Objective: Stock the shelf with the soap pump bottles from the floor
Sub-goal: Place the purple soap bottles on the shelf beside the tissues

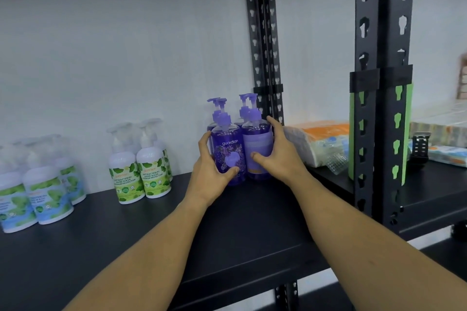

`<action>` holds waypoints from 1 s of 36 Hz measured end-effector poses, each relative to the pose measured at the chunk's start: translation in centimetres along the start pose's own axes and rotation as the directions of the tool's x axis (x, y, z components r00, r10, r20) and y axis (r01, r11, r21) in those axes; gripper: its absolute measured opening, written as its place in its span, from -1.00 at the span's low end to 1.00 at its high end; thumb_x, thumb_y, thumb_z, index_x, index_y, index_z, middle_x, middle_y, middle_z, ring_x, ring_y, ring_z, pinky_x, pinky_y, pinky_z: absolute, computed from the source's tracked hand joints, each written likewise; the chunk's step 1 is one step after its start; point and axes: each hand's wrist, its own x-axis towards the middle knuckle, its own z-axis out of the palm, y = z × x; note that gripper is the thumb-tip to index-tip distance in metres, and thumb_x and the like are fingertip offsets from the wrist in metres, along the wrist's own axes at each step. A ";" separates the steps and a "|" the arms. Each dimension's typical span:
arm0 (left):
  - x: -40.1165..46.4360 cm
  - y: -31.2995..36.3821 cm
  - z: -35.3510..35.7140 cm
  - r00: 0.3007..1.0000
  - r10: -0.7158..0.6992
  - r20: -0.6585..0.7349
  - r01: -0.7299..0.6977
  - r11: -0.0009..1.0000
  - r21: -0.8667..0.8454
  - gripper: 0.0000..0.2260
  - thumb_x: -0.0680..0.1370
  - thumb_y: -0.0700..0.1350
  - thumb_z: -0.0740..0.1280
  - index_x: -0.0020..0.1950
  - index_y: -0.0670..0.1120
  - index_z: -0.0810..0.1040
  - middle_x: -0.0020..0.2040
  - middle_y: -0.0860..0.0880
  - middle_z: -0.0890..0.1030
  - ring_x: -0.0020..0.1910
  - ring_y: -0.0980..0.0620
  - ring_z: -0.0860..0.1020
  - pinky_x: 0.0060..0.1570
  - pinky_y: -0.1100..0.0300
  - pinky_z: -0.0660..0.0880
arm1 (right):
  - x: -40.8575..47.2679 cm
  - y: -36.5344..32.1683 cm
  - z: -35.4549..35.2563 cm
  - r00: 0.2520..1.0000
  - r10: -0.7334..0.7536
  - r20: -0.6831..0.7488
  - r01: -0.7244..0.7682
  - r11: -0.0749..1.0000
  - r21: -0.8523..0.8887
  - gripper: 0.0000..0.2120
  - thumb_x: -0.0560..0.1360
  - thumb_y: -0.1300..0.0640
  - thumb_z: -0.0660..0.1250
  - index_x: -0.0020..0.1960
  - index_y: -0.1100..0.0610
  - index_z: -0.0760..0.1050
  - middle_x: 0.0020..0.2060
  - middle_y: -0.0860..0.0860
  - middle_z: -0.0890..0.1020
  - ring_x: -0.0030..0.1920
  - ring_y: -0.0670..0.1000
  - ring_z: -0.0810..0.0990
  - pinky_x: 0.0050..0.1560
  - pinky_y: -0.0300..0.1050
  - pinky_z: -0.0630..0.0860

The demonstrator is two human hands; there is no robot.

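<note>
Head view: two translucent purple plastic pump bottles [241,153] stand on the black metal shelf [151,230], clamped between both hands, seemingly to square them against two more purple bottles behind. The left hand [209,171] grips the labelled bottle; the right hand [278,156] wraps the plainer-faced one. Left of the left hand stand white green-leaf pump bottles [140,166]; right of the right hand, plastic-wrapped tissue packs [318,141].

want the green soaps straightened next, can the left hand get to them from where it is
Probably yes. The left hand grips the front-left purple bottle and would have to let go first. The shelf between it and the green bottles is bare, so nothing blocks a sideways reach.
</note>
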 end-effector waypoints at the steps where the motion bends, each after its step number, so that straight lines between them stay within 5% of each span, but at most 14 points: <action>1: 0.0 0.0 0.0 1.000 0.002 0.001 -0.002 1.000 -0.001 -0.07 0.42 -0.13 0.56 0.55 0.16 -0.01 0.06 0.04 0.55 -0.15 0.25 0.57 -0.23 0.58 0.43 | 0.0 -0.1 0.0 1.000 -0.001 -0.001 0.001 1.000 -0.001 -0.12 0.43 0.25 0.49 0.59 -0.01 0.08 0.18 -0.23 0.43 0.05 -0.28 0.49 -0.09 -0.65 0.33; 12: 0.0 0.0 0.0 1.000 -0.021 -0.006 0.021 1.000 0.018 -0.07 0.41 -0.10 0.56 0.53 0.20 -0.02 0.16 0.00 0.59 -0.05 0.18 0.58 -0.21 0.53 0.47 | 0.0 0.1 0.0 1.000 -0.018 -0.012 0.018 0.999 -0.036 -0.14 0.42 0.23 0.50 0.57 -0.02 0.13 0.16 -0.25 0.46 0.13 -0.20 0.49 -0.03 -0.62 0.36; 17: -0.2 0.1 -0.1 0.998 -0.059 -0.005 0.059 0.996 0.065 -0.08 0.41 -0.03 0.56 0.53 0.19 -0.04 0.15 0.01 0.58 -0.04 0.13 0.59 -0.20 0.43 0.46 | 0.0 -0.2 0.4 0.998 -0.002 -0.057 -0.006 0.991 -0.133 -0.08 0.30 -0.02 0.57 0.50 -0.16 0.12 0.28 -0.06 0.52 0.20 -0.02 0.57 0.19 0.04 0.58; 19: -0.3 -0.1 -0.2 0.996 -0.093 0.005 0.092 0.991 0.095 -0.08 0.41 0.05 0.55 0.51 0.21 -0.05 0.21 -0.04 0.58 0.06 0.03 0.60 -0.07 0.21 0.55 | -0.1 -0.5 0.4 0.997 0.006 -0.082 -0.020 0.984 -0.176 -0.07 0.25 -0.11 0.59 0.45 -0.19 0.12 0.27 -0.03 0.52 0.19 0.03 0.58 0.16 0.12 0.59; 23: -0.9 -0.3 -0.8 0.966 -0.247 0.071 0.219 0.936 0.275 -0.10 0.45 0.26 0.43 0.56 0.15 -0.11 0.40 -0.18 0.42 0.34 -0.16 0.45 0.25 -0.10 0.47 | -0.2 -0.7 0.5 0.997 0.009 -0.076 -0.022 0.984 -0.175 -0.05 0.25 -0.16 0.59 0.45 -0.19 0.08 0.33 0.01 0.45 0.26 0.07 0.53 0.21 0.15 0.56; 27: -1.6 -0.2 -1.7 0.862 -0.481 0.157 0.289 0.723 0.628 -0.12 0.50 0.42 0.19 0.63 0.03 -0.11 0.58 -0.23 0.14 0.55 -0.23 0.16 0.50 -0.13 0.12 | -0.3 -0.3 0.4 0.999 0.050 -0.017 -0.052 0.996 -0.074 0.02 0.32 -0.02 0.53 0.57 -0.13 -0.05 0.45 0.03 0.35 0.40 0.04 0.41 0.40 0.04 0.41; 31: -2.0 0.1 -2.1 0.763 -0.608 0.217 0.258 0.595 0.761 -0.14 0.50 0.50 0.00 0.64 0.02 -0.08 0.62 -0.23 -0.08 0.60 -0.21 -0.07 0.55 -0.12 -0.11 | -0.3 0.1 -0.1 0.997 0.051 0.056 -0.049 0.998 -0.035 -0.07 0.44 0.24 0.44 0.61 -0.04 -0.04 0.26 -0.15 0.44 0.19 -0.12 0.49 0.23 -0.24 0.39; 33: -2.2 0.2 -2.3 0.738 -0.630 0.242 0.236 0.577 0.782 -0.15 0.50 0.50 -0.03 0.65 0.03 -0.06 0.63 -0.22 -0.10 0.61 -0.19 -0.11 0.55 -0.12 -0.13 | -0.2 0.1 -0.2 0.999 0.041 0.034 -0.039 0.998 -0.043 -0.10 0.43 0.23 0.48 0.58 -0.05 0.03 0.17 -0.20 0.46 0.13 -0.12 0.52 0.18 -0.22 0.45; 36: -2.2 0.4 -2.2 0.723 -0.643 0.253 0.216 0.558 0.801 -0.17 0.51 0.50 -0.05 0.64 0.04 -0.05 0.63 -0.21 -0.10 0.61 -0.18 -0.13 0.55 -0.14 -0.14 | -0.2 0.0 0.0 0.999 0.033 -0.014 -0.034 0.996 -0.082 -0.07 0.33 0.09 0.59 0.50 -0.11 0.10 0.29 -0.10 0.49 0.24 -0.02 0.54 0.25 -0.04 0.52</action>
